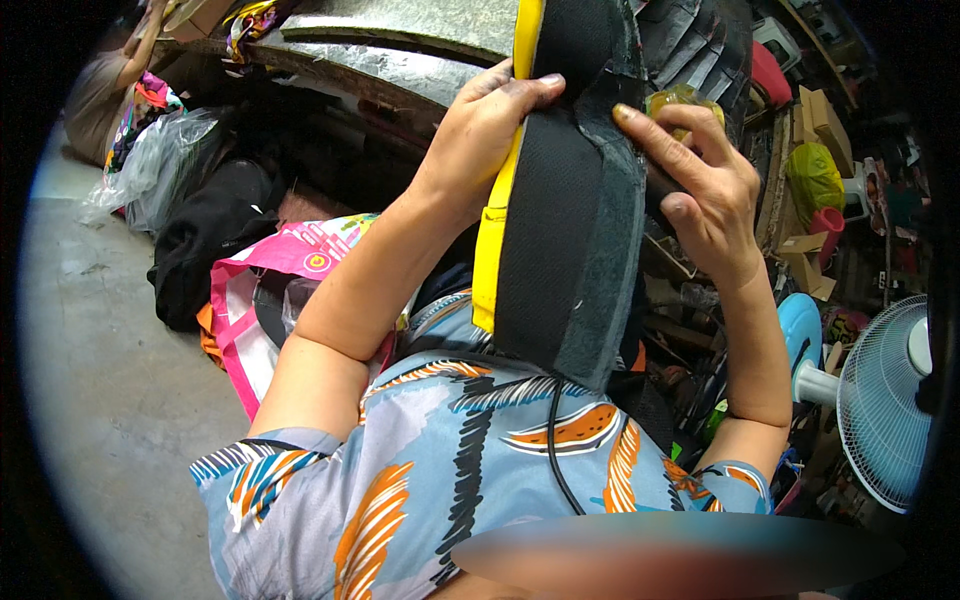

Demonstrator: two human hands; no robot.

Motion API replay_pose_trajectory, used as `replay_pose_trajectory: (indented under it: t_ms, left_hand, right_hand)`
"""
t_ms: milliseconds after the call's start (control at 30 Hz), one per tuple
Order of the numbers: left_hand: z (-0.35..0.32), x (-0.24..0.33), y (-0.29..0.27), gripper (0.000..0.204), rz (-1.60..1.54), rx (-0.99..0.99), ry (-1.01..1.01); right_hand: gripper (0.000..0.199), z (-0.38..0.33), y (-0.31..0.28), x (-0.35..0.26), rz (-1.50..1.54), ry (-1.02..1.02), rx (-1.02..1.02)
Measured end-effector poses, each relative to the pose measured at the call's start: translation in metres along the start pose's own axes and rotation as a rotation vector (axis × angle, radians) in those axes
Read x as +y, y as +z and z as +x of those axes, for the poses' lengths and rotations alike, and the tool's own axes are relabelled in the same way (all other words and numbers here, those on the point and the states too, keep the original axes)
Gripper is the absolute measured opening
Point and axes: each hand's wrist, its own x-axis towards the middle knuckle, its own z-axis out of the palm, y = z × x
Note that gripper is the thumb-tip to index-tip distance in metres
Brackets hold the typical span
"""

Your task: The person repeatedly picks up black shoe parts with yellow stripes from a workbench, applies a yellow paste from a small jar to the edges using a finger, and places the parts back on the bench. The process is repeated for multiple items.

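Observation:
In front of my chest I hold up a long black fabric panel (550,215) with a yellow edge strip (487,270) on its left and a greyish-dark border on its right. My left hand (492,125) is closed on the yellow edge, thumb lying over the front and the fingers behind. At the panel's right border is my right hand (705,180), its index fingertip touching or almost touching the fabric. Its thumb stands apart and the other fingers are bent; yellowish stains show on the fingertips. Behind these fingers sits a yellowish-green rounded thing (685,100), partly hidden.
A worn worktable (400,70) lies beyond the panel, with dark sheets (690,50) at its right. To the left are a pink-and-white bag (240,320), black cloth (215,230) and clear plastic (175,150). A fan (885,400) stands right. Another person (95,105) is far left.

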Motion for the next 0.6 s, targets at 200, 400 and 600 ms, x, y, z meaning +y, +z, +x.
replay_pose_trajectory:
  t_ms: [200,400,600]
  left_hand:
    - [0.013,-0.016,-0.01,0.018,0.162,0.061,0.159]
    - [0.005,-0.004,-0.002,0.02,0.014,0.064,-0.012]
    - [0.005,0.0,-0.002,0.02,0.055,0.048,0.096]
  right_hand:
    - [0.074,-0.013,-0.008,-0.011,0.51,0.165,-0.184]
    - [0.069,-0.001,-0.018,-0.005,0.495,0.168,-0.053]
    - [0.061,-0.001,-0.006,-0.005,0.416,0.155,-0.165]
